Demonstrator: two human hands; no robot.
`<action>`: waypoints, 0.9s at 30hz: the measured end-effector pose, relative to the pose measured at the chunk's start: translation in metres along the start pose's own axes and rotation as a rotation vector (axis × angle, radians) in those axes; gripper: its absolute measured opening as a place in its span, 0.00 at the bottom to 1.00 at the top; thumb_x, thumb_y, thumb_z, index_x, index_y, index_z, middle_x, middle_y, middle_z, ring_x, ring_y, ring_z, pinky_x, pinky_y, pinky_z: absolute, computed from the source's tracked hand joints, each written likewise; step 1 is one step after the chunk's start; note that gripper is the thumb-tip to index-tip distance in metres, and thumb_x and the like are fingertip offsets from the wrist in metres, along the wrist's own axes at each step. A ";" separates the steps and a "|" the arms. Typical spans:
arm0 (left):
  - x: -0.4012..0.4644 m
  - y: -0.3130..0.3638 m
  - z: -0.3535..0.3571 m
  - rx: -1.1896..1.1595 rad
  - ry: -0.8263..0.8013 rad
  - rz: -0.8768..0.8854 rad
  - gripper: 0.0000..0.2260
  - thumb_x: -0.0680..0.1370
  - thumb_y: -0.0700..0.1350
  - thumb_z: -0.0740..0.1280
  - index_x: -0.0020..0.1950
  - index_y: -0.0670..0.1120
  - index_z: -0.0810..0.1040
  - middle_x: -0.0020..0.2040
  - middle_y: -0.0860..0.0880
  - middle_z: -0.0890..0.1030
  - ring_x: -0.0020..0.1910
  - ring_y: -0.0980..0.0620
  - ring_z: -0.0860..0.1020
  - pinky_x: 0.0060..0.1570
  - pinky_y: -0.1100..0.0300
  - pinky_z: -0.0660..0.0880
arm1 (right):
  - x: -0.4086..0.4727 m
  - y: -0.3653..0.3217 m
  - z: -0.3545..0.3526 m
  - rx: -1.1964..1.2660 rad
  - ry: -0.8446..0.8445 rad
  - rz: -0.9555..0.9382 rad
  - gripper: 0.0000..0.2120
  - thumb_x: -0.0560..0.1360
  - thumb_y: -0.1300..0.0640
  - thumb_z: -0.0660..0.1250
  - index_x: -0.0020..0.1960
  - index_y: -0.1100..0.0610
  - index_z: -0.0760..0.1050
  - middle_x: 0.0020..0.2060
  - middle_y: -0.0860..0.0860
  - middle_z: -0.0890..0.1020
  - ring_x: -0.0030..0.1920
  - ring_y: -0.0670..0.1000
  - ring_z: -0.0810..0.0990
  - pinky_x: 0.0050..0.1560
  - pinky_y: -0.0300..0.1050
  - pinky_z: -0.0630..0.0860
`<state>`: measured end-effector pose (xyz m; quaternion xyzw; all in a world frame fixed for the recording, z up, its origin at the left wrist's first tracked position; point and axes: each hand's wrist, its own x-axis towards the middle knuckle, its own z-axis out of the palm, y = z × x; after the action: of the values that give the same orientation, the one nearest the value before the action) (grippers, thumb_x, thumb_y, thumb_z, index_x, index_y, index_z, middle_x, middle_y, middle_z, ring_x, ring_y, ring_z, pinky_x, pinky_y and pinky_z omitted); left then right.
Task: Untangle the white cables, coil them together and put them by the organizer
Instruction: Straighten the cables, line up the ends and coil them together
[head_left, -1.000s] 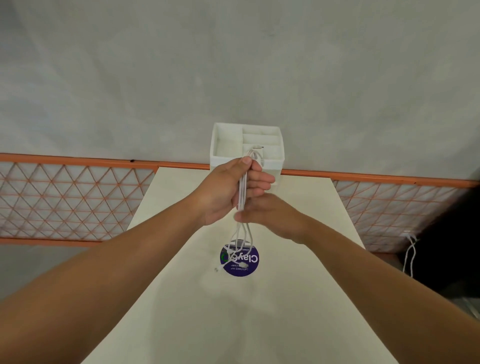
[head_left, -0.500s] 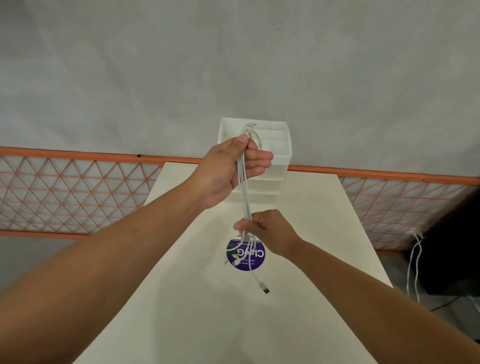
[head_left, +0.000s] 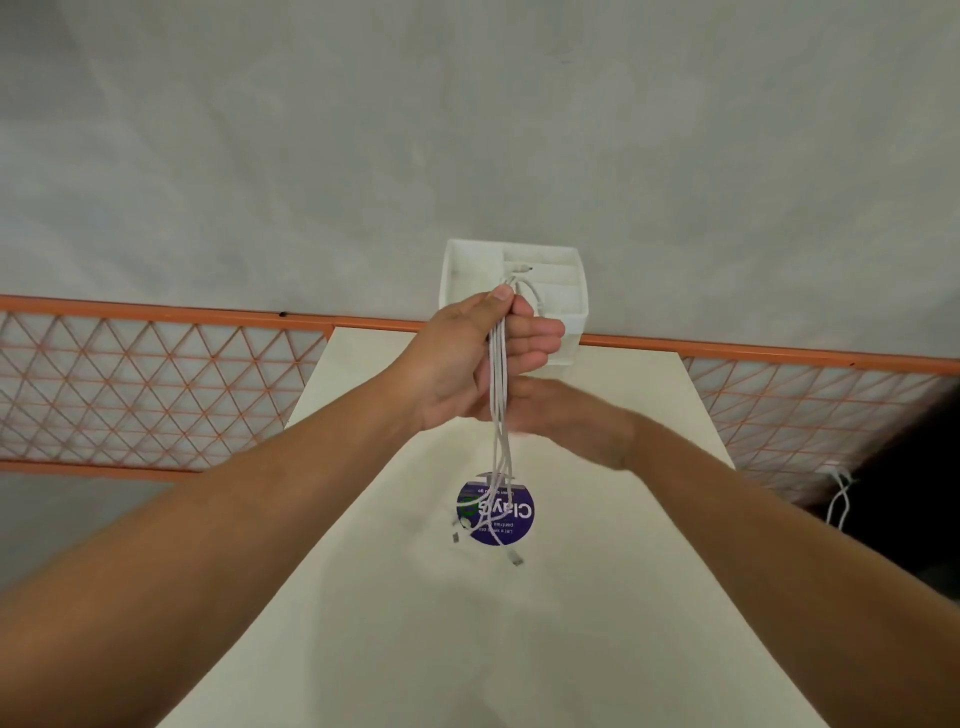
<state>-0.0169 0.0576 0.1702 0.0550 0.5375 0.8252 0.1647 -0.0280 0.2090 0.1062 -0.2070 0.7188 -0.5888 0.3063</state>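
My left hand (head_left: 457, 364) is raised over the far half of the table, closed around the top of a bunch of white cables (head_left: 500, 415). The strands hang straight down from the fist, and their plug ends dangle just above a round purple sticker (head_left: 496, 512). A short loop and one plug stick out above my thumb. My right hand (head_left: 566, 421) is just below and behind the left one, its fingers at the hanging strands; whether it grips them is hidden. The white organizer (head_left: 566, 291) with its compartments stands at the table's far edge, right behind my hands.
The cream table (head_left: 467, 649) runs narrow from me to the grey wall. Orange mesh rails (head_left: 156, 389) flank it on both sides. At the right, beyond the table edge, other white cords (head_left: 839, 501) hang in a dark gap.
My right hand, which had slid down the strands half a second ago, has come back up under my left hand. The hanging ends have swung slightly.
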 end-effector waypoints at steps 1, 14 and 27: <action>-0.001 0.001 0.000 -0.014 -0.004 -0.014 0.14 0.84 0.46 0.56 0.44 0.41 0.75 0.38 0.44 0.86 0.36 0.52 0.85 0.35 0.63 0.81 | -0.002 -0.013 0.000 0.125 -0.053 -0.044 0.25 0.68 0.53 0.69 0.62 0.62 0.74 0.59 0.59 0.80 0.64 0.56 0.76 0.69 0.49 0.68; -0.014 0.017 -0.027 -0.062 -0.177 -0.203 0.14 0.80 0.46 0.59 0.39 0.44 0.78 0.29 0.48 0.83 0.24 0.57 0.81 0.23 0.67 0.77 | -0.002 -0.007 0.025 0.325 -0.236 0.084 0.16 0.79 0.53 0.57 0.44 0.54 0.82 0.29 0.47 0.74 0.32 0.46 0.73 0.44 0.40 0.75; -0.003 0.034 -0.021 -0.030 0.042 -0.019 0.15 0.84 0.45 0.55 0.41 0.44 0.73 0.34 0.46 0.85 0.30 0.56 0.84 0.28 0.65 0.79 | 0.009 0.017 0.032 -0.133 0.121 -0.070 0.11 0.81 0.59 0.58 0.43 0.56 0.76 0.33 0.51 0.77 0.33 0.44 0.77 0.40 0.33 0.74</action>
<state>-0.0271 0.0255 0.1923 0.0303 0.5290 0.8325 0.1619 -0.0112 0.1841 0.0839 -0.2159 0.7658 -0.5616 0.2269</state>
